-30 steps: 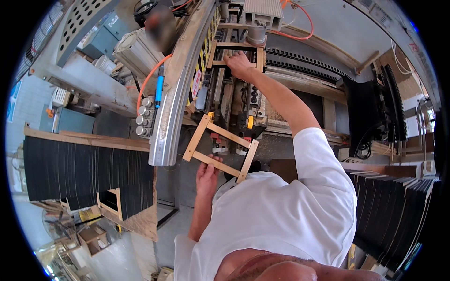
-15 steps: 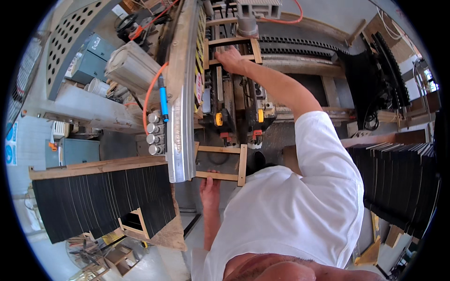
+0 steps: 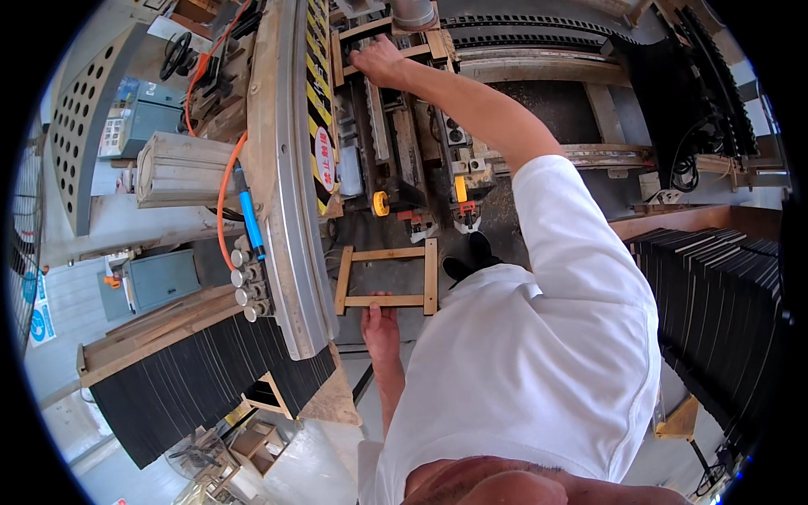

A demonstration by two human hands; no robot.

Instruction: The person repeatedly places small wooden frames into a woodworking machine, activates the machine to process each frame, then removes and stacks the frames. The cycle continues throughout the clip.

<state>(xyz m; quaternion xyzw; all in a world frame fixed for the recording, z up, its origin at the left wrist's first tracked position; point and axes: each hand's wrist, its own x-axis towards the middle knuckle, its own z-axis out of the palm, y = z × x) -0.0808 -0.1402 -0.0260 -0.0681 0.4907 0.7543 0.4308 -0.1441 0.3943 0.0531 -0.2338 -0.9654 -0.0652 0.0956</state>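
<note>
My left hand (image 3: 381, 332) grips the near rail of a small rectangular wooden frame (image 3: 387, 300), thumb and fingers closed on the wood. This frame hangs level in front of my body, its middle open. At the far end of my reach, my right hand (image 3: 381, 63) is closed over the near rail of a second wooden frame (image 3: 437, 44) that lies on the machine. Its fingertips are partly hidden behind the hand. A grey cylinder (image 3: 412, 14) stands over that frame's far right corner.
A long metal beam (image 3: 295, 210) with black-yellow striping runs close on my left, carrying an orange hose (image 3: 221, 202) and a blue air gun (image 3: 250, 220). Yellow knobs (image 3: 380, 204) sit on the machine's near end. Stacked dark panels (image 3: 202, 383) flank me left and right.
The view has shifted, and the machine appears farther up and left. The frame in my left hand now shows whole, clear of the metal beam. My right hand stays at the far frame.
</note>
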